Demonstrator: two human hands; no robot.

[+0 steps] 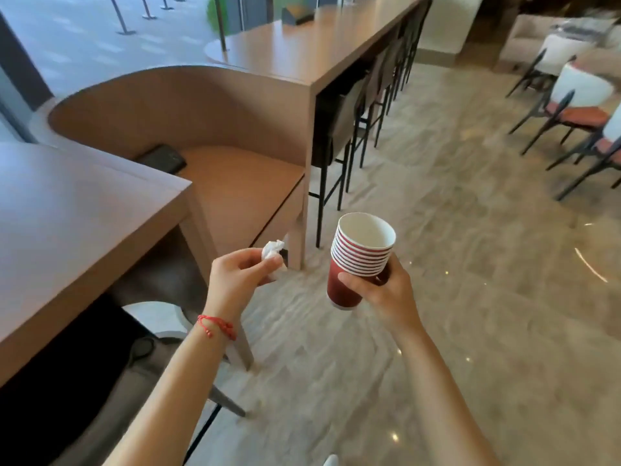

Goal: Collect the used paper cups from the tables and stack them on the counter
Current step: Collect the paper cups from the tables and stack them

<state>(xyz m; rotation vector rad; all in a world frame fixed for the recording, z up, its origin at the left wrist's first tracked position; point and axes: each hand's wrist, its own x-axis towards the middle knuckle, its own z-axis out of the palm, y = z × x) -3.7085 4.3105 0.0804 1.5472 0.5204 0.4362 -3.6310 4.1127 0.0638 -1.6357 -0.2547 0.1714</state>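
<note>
A stack of several nested red paper cups (356,260) with white rims is held over the floor by my right hand (386,294), whose fingers wrap its lower part. The top cup looks empty inside. To the left, at about the same height, my left hand (240,275) pinches a crumpled white napkin (273,250) between thumb and fingers. A red string bracelet sits on that wrist. Both hands hover beside the corner of a wooden table (84,210) at my left.
A curved wooden booth seat (235,183) with a dark flat object (164,158) on it lies ahead. A long high wooden counter (302,48) with black stools (342,136) beneath runs back. Chairs (571,112) stand at the right. Marble floor (453,247) spreads between them.
</note>
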